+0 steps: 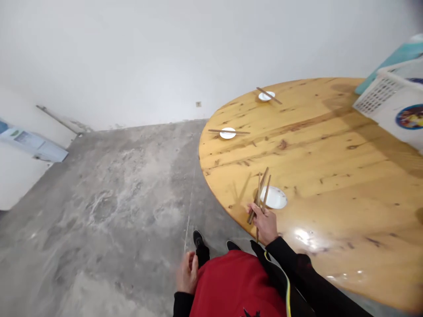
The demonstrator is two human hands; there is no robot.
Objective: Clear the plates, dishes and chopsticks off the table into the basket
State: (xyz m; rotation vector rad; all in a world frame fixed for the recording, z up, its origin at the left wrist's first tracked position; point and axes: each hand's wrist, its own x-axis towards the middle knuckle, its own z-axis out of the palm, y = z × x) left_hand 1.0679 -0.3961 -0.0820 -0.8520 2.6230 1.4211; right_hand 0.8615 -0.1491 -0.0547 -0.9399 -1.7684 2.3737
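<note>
My right hand (265,223) grips a bundle of several brown chopsticks (261,190) over the near edge of a round wooden table (330,167). Their tips fan upward beside a small white plate (274,197) that lies just right of them. Farther along the table's left rim, a second white plate (228,133) has a pair of chopsticks (229,131) laid across it. At the far edge a third plate (266,95) carries another pair of chopsticks (269,95). My left hand (187,272) hangs at my side over the floor, fingers curled, holding nothing.
A white plastic basket (393,103) sits at the table's right side with a teal item (393,59) behind it. Bare grey concrete floor (115,211) spreads to the left. A white appliance (33,145) stands against the left wall.
</note>
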